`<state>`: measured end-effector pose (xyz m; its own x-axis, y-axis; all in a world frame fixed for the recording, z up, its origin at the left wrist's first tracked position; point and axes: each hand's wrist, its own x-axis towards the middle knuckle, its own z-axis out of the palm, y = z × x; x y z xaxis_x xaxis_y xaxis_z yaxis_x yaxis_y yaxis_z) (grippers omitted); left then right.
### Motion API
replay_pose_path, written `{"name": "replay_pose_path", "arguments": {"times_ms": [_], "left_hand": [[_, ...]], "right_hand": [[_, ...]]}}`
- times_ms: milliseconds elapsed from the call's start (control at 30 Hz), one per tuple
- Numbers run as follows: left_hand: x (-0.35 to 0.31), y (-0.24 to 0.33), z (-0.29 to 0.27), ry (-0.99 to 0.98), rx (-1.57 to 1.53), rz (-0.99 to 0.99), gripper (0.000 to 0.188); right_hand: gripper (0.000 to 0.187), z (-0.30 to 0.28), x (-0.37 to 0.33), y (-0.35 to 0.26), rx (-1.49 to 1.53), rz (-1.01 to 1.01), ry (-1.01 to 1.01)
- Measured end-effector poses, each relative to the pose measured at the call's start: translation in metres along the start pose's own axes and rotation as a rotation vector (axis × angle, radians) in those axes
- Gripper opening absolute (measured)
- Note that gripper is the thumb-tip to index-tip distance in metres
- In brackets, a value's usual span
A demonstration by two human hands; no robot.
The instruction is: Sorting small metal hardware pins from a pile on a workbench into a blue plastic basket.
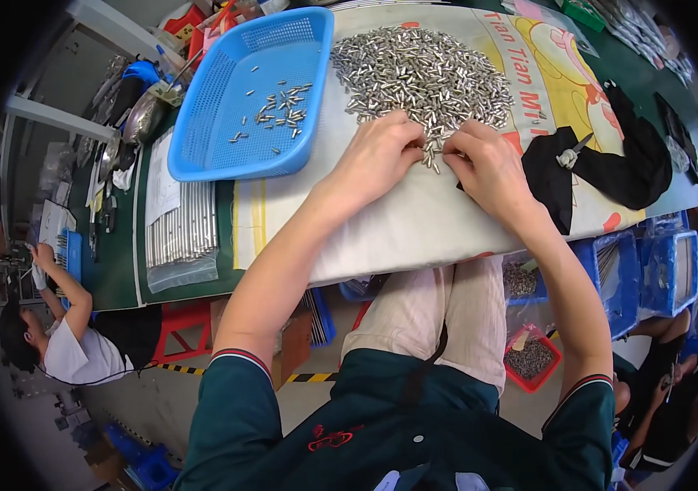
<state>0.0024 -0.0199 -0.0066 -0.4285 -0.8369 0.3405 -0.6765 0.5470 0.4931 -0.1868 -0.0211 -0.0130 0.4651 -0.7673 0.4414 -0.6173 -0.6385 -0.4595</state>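
A large heap of small, shiny metal pins [431,74] lies on a printed cloth, narrowing to a few loose ones at its near edge. My left hand [377,155] is at the left of that near tip, its fingers curled and pressed together against the pins. Opposite it, my right hand [490,168] is also closed, thumb and fingertips drawn together at the right side of the tip. Whether a pin sits between the fingertips of either hand is too small to tell. To the left, a blue plastic basket [201,135] holds a scatter of similar pins.
Black cloth [552,176] with a small pointed tool [576,151] on it lies right of my right hand. Bagged metal rods [181,229] lie left, below the basket. Blue bins [619,282] and a red bin [552,368] stand below the table. Other people sit at left and right.
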Motion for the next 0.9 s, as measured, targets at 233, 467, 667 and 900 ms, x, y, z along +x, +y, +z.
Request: {"name": "replay_pose_path", "arguments": {"times_ms": [233, 467, 667, 900], "left_hand": [[-0.003, -0.003, -0.008, 0.057, -0.066, -0.007, 0.009], [-0.002, 0.005, -0.016, 0.092, -0.111, -0.193, 0.009], [-0.007, -0.006, -0.017, 0.112, -0.008, -0.102, 0.01], [-0.006, -0.001, -0.016, 0.109, 0.049, -0.115, 0.01]], "right_hand": [[0.009, -0.011, 0.004, 0.013, 0.104, 0.075, -0.034], [0.009, -0.018, 0.01, 0.008, -0.004, 0.007, -0.044], [0.008, -0.016, 0.008, -0.002, 0.035, -0.14, -0.082], [0.009, -0.014, 0.013, -0.003, -0.018, -0.254, -0.218]]}}
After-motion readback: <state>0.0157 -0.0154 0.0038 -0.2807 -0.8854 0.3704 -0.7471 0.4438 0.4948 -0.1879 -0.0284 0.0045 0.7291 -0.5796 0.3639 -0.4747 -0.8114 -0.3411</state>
